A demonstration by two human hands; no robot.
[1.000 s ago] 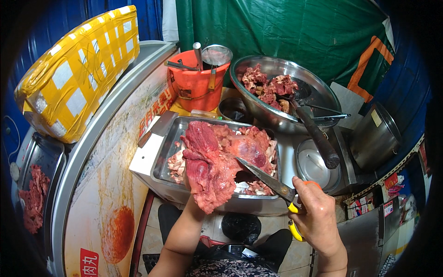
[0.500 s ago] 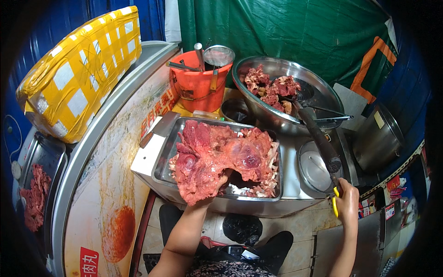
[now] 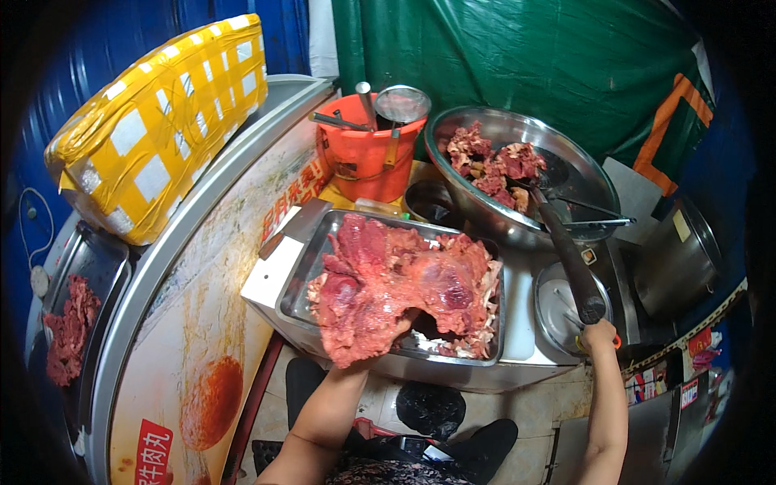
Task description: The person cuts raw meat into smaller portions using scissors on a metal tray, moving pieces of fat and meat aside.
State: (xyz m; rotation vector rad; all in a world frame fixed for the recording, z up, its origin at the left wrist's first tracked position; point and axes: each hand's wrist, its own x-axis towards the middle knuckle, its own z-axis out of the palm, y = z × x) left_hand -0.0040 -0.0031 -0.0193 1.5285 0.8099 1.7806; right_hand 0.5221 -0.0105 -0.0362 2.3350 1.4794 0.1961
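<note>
A large red slab of raw meat (image 3: 380, 283) lies over a steel tray (image 3: 284, 303), its near flap hanging past the rim. My left hand (image 3: 352, 373) holds that flap from below, its fingers hidden under the meat. At the right, my right hand (image 3: 599, 333) is closed around scissors; parts of their orange and yellow handles (image 3: 617, 342) show beside the fingers. The hand is over the near edge of a round metal dish (image 3: 550, 303). Just above it is the end of a dark wooden handle (image 3: 575, 283), which leans out of a wide steel basin (image 3: 602, 174).
Meat pieces (image 3: 493, 166) and tongs (image 3: 594, 220) are in the basin. A red bucket (image 3: 368, 174) holds a strainer and tools. A cleaver (image 3: 301, 222) lies left of the tray. A tall steel pot (image 3: 679, 255) stands right; a yellow-taped box (image 3: 153, 137) rests on the left freezer.
My right hand has moved down toward the round dish with the scissors, whose blades were pointing up before. My left hand remains under the flap. The whole view has shifted slightly.
</note>
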